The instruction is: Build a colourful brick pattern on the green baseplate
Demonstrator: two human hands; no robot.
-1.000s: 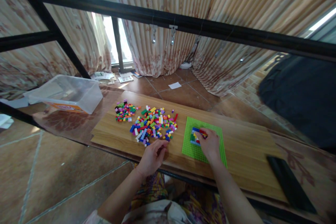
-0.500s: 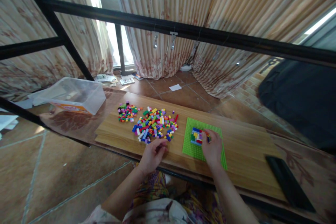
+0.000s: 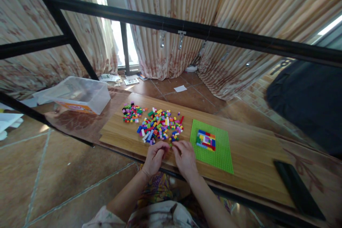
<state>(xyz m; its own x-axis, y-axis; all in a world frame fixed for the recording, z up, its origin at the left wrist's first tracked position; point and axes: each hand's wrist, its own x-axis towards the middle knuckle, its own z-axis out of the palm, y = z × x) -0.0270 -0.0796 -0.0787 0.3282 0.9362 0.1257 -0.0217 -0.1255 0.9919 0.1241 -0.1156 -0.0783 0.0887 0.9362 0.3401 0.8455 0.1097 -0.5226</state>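
Note:
My left hand [image 3: 155, 159] is at the near edge of the large pile of toy bricks [image 3: 160, 124], its fingers curled and pinched together. Close beside it, my right hand [image 3: 186, 159] has its thumb and fingers bent inward, tips towards the left hand. Small greenish bits show near the fingertips; whether either hand grips one is too small to tell. To the right lies a green baseplate [image 3: 223, 149] with a flat, many-coloured brick square [image 3: 206, 140] built on it, ringed in blue, red, yellow and light blue.
A smaller brick pile [image 3: 132, 112] lies left of the large one on the wooden board [image 3: 248, 156]. Further left stands a clear plastic bin [image 3: 85, 94]. A black flat object [image 3: 298, 187] rests at the right end. A black metal rail [image 3: 171, 25] crosses ahead.
My right hand has left the brick square on the baseplate and moved left, beside my left hand. The whole square now shows. My left hand has stayed almost in place.

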